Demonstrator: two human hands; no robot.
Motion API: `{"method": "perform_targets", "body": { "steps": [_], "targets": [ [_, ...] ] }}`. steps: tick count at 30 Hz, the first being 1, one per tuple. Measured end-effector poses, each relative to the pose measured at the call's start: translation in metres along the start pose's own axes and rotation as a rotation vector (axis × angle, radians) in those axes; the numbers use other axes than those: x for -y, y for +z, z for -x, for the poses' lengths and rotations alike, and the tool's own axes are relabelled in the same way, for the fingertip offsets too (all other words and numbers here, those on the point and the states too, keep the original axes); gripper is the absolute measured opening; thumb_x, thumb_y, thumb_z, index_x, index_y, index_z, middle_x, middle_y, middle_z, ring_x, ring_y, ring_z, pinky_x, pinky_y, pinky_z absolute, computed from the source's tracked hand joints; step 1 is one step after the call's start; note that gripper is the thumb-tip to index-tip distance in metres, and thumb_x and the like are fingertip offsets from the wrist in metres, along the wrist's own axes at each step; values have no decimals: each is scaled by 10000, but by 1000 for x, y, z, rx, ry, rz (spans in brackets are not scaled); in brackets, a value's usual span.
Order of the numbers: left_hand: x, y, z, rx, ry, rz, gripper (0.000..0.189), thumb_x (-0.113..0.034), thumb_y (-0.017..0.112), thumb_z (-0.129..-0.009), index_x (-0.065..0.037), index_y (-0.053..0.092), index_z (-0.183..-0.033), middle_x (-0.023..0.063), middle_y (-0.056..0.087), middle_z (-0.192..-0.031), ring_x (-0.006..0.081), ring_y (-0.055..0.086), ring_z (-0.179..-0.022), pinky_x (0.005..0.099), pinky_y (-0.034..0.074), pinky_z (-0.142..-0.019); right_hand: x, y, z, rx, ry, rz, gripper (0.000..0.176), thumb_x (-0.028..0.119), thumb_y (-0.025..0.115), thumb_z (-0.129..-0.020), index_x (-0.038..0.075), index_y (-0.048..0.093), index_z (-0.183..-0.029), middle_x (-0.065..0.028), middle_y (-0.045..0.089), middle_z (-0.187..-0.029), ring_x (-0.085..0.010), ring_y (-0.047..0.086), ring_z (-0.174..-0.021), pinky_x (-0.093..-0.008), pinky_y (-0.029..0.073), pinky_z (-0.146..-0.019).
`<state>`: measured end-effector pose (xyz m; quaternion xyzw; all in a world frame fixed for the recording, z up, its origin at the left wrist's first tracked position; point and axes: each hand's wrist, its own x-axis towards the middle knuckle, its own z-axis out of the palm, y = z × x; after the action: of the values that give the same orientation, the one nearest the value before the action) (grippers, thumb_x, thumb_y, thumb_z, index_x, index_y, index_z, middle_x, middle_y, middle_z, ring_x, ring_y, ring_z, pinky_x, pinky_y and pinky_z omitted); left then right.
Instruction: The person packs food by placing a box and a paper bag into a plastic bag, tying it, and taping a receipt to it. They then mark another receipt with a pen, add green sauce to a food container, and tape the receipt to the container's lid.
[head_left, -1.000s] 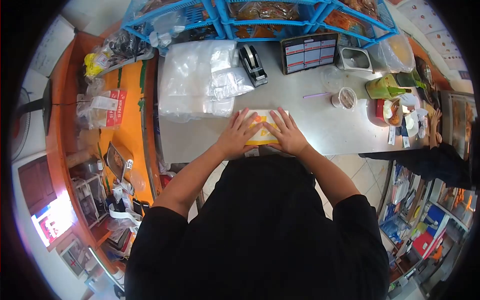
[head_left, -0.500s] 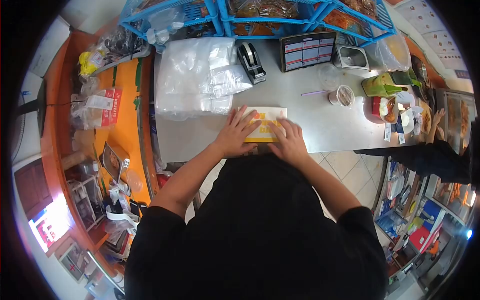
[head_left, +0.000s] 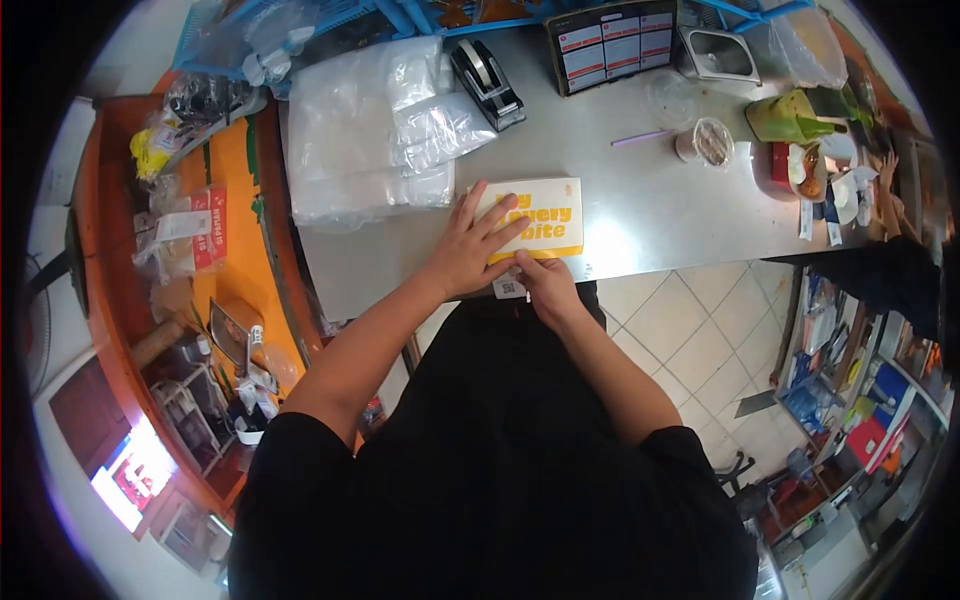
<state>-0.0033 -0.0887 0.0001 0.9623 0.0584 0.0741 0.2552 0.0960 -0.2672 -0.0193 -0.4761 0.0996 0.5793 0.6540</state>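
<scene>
A white and yellow cardboard food box (head_left: 552, 205) with yellow lettering lies closed at the front edge of the steel counter. My left hand (head_left: 468, 246) rests on the box's left part, fingers spread over the lid. At the box's front edge, my right hand (head_left: 550, 287) has its fingers pinched together by a small white label (head_left: 509, 287) with a printed square code. That label hangs down over the counter edge. Just beyond my left hand is a stack of clear plastic bags (head_left: 360, 140).
A black tape dispenser (head_left: 486, 85) and a tablet (head_left: 612, 48) stand behind the box. Rightward are a lidded cup (head_left: 705, 143), a green scoop-like container (head_left: 785, 118) and a metal tub (head_left: 718, 53). Another person's hand (head_left: 887, 172) shows at far right. An orange shelf (head_left: 235, 170) is on the left.
My right hand has moved from the lid's right side down to the box's front edge, where the label now shows. My left hand stays on the lid. The view has shifted.
</scene>
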Motion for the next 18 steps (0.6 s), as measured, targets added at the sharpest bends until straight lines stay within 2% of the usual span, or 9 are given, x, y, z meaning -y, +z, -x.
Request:
{"method": "perform_targets", "body": {
  "steps": [4,6,11,14,16,18],
  "targets": [
    [2,5,1,-47,10,-65,652,-446,751,-926,-279,564,-1528,40,386,-1681,466,207,-1581,638,276,-1256,-1,-2,-6,28,-86,65,224,214,687,-1062,94,712,-1249,16,737,-1147,-76,633,-968,-283,500,-842],
    [3,6,0,-112,62,-121,657,-399,792,-887,-245,596,-1494,57,410,-1665,498,252,-1555,597,341,-1237,5,-2,1,-3,-80,74,246,210,685,-1063,74,699,-1267,1,736,-1170,-97,650,-1013,-292,513,-862],
    [5,13,0,-211,72,-129,649,-430,777,-885,-248,608,-1484,47,445,-1648,495,295,-1541,585,360,-1229,13,-23,10,72,51,-62,209,229,634,-1091,87,667,-1240,-16,733,-1174,-109,671,-1048,-314,513,-861],
    [5,17,3,-230,53,-143,634,-481,735,-909,-264,603,-1490,39,455,-1645,478,300,-1546,595,353,-1227,25,-10,9,110,41,-85,192,231,620,-1097,95,654,-1228,-29,733,-1159,-107,674,-1042,-319,504,-868],
    [8,16,2,-231,50,-162,630,-526,699,-929,-280,593,-1499,33,452,-1650,461,298,-1554,608,345,-1223,36,-10,14,44,71,-27,203,272,648,-1083,101,680,-1188,-37,738,-1143,-110,677,-1019,-313,511,-828],
    [4,15,3,-213,46,-167,623,-481,710,-934,-270,586,-1507,36,445,-1655,467,284,-1560,601,338,-1235,59,-20,23,-199,157,756,250,317,691,-1053,78,703,-1127,-49,743,-1118,-114,682,-1017,-341,535,-796]
  ]
}}
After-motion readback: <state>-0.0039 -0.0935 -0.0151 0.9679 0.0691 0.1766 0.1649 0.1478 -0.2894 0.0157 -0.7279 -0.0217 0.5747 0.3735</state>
